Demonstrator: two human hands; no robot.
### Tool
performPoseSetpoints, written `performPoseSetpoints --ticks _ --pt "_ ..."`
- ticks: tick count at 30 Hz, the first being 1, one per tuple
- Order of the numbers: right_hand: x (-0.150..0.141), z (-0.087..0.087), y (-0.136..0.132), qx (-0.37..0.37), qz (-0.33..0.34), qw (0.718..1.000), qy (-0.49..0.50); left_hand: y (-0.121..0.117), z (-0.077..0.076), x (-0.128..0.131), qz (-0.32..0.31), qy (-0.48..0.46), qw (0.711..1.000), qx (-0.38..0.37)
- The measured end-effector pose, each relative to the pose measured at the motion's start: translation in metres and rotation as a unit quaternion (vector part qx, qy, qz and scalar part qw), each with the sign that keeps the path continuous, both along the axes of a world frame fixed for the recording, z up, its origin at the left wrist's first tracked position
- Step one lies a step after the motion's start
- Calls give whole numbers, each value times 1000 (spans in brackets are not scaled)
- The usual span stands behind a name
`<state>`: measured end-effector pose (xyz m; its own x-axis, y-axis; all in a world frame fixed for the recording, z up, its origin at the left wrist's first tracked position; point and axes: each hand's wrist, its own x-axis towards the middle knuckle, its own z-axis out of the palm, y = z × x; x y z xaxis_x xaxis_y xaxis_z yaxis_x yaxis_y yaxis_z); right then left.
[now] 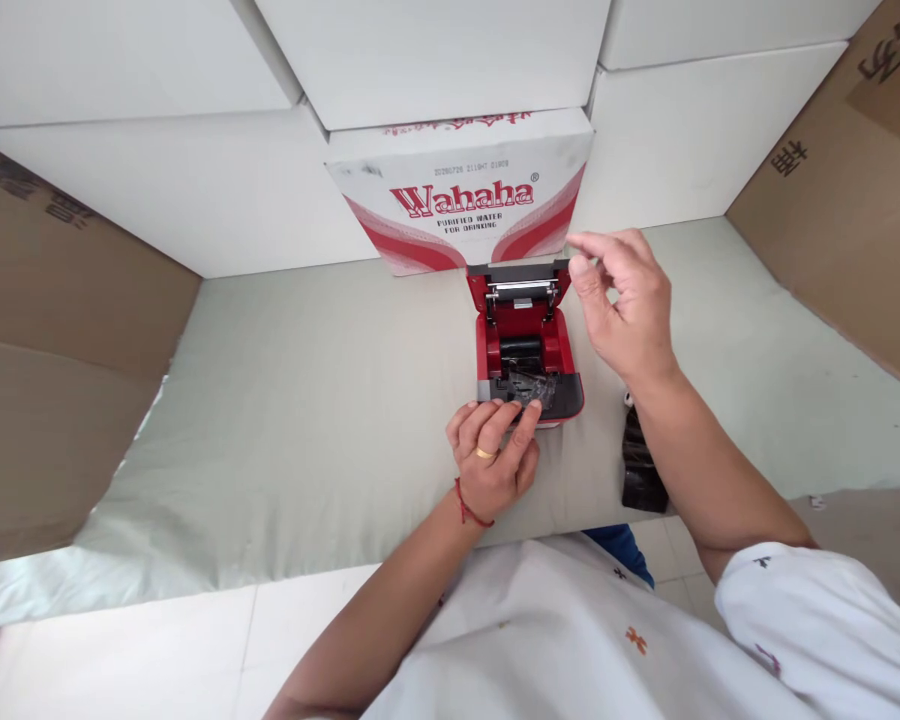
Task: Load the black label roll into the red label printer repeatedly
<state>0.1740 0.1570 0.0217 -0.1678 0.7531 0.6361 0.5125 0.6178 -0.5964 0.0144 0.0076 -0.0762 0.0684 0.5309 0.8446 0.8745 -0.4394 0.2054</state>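
- Open printer [568,396] on cloth [330,400], box [461,225] at its twelve o'clock.
- Left hand [496,455] at its six, probably steadying it; can't tell if gripping.
- Right hand [631,305] at two, perhaps propping the lid [517,271]; pinch unclear.

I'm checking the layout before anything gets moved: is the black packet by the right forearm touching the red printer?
Apart. The head view shows a strip of pale green cloth between the red printer and the black packet.

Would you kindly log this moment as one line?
left hand: on front of red device | right hand: beside raised lid, contact unclear | black cylinder: inside red device
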Motion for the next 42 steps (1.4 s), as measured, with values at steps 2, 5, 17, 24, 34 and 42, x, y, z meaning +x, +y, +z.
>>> performPoseSetpoints --ticks 2,5,17,24,34,42 --pt "2 -9 8 4 31 999 -8 -2 -1 0 -15 11 1000 13" --pt "4 -20 7 -8 75 997 -7 -4 -1 0 -40 18 999 13" --pt "15 -40 -40 43 108 993 -1 2 1 4 -35 19 999 9" --pt "14 -57 -46 31 133 990 -16 5 0 2 -28 16 999 19" --pt "17 -43 -48 36 153 986 -62 7 8 4 -41 -4 999 17" --pt "13 -36 -47 -14 142 987 -79 3 7 -2 -24 -63 997 33"
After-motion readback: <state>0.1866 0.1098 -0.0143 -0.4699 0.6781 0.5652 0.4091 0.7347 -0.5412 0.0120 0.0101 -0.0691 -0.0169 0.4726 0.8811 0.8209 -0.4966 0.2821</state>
